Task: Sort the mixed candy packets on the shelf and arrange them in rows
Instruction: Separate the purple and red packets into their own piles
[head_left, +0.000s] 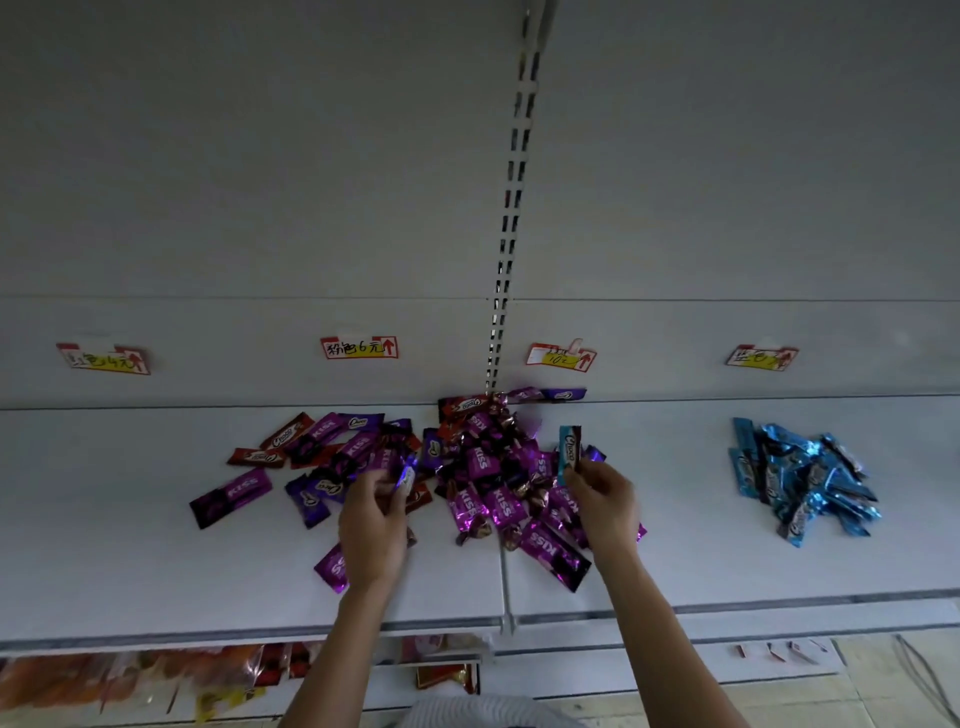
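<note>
Right hand (602, 501): held above mixed pile (498, 467) on shelf (130, 551), fingertips (579, 474) pinched an upright blue packet (570, 448). Left hand (371, 525): knuckles up, fingers curled round a purple packet (407, 475). Blue heap (802, 480) lay well right.

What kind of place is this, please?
Probably a small shop: a white display shelf with handwritten price tags on its back panel, a slotted upright, and heaps of wrapped candy packets.

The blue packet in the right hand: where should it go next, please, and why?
Probably carry it right to the blue pile: the right hand pinches the blue packet above the mixed heap; the left hand holds a purple packet.
</note>
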